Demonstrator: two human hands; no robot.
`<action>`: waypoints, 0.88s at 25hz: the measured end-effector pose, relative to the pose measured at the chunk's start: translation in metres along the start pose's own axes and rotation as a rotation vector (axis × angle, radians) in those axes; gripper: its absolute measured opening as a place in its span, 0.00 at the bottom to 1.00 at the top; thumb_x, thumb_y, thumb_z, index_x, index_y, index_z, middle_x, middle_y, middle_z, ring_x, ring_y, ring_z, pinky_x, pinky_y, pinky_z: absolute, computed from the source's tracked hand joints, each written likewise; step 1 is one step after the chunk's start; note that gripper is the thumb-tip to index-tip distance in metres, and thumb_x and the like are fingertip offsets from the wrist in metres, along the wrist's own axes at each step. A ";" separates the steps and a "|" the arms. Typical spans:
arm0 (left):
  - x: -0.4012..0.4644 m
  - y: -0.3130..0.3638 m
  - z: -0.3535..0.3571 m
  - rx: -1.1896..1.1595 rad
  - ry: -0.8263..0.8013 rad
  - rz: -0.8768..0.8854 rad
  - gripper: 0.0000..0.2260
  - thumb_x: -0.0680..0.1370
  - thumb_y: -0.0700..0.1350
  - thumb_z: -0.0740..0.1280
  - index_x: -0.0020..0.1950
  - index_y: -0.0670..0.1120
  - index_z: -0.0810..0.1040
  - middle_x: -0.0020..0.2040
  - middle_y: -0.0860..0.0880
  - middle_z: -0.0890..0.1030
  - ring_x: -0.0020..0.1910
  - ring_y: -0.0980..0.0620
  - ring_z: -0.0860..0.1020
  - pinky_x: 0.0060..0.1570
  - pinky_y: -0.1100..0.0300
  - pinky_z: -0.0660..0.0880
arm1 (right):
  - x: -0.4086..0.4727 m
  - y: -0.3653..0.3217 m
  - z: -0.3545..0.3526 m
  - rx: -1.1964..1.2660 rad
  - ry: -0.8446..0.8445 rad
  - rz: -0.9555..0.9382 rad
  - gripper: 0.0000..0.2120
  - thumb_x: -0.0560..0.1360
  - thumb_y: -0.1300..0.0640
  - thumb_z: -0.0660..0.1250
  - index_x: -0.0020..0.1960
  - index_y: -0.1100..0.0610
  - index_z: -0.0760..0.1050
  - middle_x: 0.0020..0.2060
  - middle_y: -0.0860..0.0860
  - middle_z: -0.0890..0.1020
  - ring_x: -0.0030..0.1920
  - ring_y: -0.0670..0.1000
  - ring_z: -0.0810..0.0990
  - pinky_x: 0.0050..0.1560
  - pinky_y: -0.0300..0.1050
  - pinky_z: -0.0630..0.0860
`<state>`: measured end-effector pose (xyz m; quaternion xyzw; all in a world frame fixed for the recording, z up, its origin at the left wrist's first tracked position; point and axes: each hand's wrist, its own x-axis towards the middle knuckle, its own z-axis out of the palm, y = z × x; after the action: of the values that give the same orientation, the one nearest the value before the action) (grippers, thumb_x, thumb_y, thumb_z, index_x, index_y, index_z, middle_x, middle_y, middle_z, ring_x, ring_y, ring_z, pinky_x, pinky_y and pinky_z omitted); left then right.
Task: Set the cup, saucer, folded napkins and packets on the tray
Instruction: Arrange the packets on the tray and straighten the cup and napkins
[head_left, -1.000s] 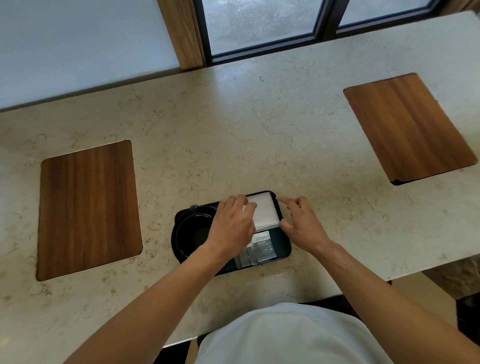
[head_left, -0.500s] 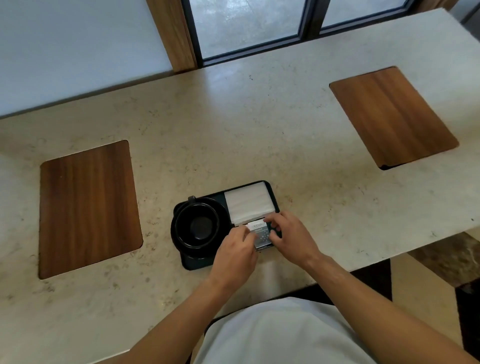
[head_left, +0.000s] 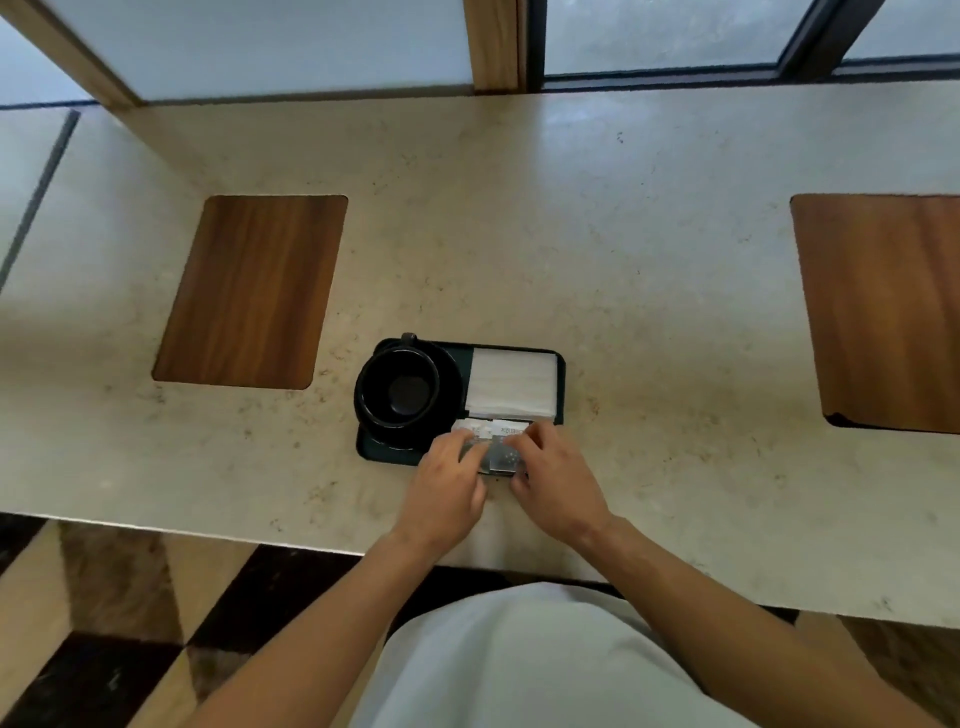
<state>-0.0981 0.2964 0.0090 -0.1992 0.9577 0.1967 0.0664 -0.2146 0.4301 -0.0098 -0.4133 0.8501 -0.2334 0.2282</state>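
A dark green tray (head_left: 560, 387) lies near the counter's front edge. On its left half a black cup (head_left: 399, 387) stands upright on a black saucer (head_left: 451, 382). White folded napkins (head_left: 511, 383) fill the tray's far right part. Small packets (head_left: 493, 447) lie in the tray's near right part. My left hand (head_left: 448, 486) and my right hand (head_left: 553, 478) both rest their fingertips on the packets, one from each side. The hands hide the near right corner of the tray.
The tray lies on a long beige stone counter (head_left: 519, 234). Wooden insets sit in it at the left (head_left: 254, 291) and the right (head_left: 883, 312). Windows and a wooden post (head_left: 493, 41) stand behind it. The counter's front edge is just below my hands.
Both hands came back from the napkins to the packets at the tray's near right part. My head turned, so the whole scene has shifted in the frame.
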 end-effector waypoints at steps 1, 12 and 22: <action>-0.004 -0.001 0.002 0.001 0.000 -0.014 0.23 0.71 0.36 0.72 0.66 0.39 0.79 0.63 0.39 0.78 0.62 0.41 0.76 0.63 0.49 0.77 | 0.000 -0.001 0.000 -0.027 0.001 -0.010 0.19 0.76 0.59 0.68 0.66 0.55 0.77 0.57 0.54 0.76 0.56 0.55 0.73 0.58 0.48 0.75; -0.011 -0.015 0.007 -0.014 -0.004 0.014 0.22 0.73 0.35 0.72 0.68 0.39 0.78 0.68 0.38 0.77 0.68 0.41 0.75 0.67 0.49 0.74 | 0.000 -0.027 0.012 -0.179 -0.083 -0.018 0.24 0.73 0.55 0.68 0.69 0.50 0.73 0.61 0.55 0.73 0.58 0.56 0.72 0.57 0.50 0.74; -0.006 -0.024 0.010 0.039 -0.035 0.079 0.24 0.71 0.39 0.72 0.68 0.40 0.77 0.66 0.40 0.78 0.67 0.43 0.75 0.69 0.51 0.72 | 0.013 -0.031 0.012 -0.228 -0.137 0.032 0.25 0.73 0.54 0.65 0.70 0.51 0.72 0.63 0.54 0.73 0.59 0.56 0.69 0.61 0.50 0.72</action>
<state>-0.0826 0.2825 -0.0071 -0.1566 0.9671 0.1840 0.0792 -0.1966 0.4000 -0.0044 -0.4377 0.8601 -0.1029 0.2410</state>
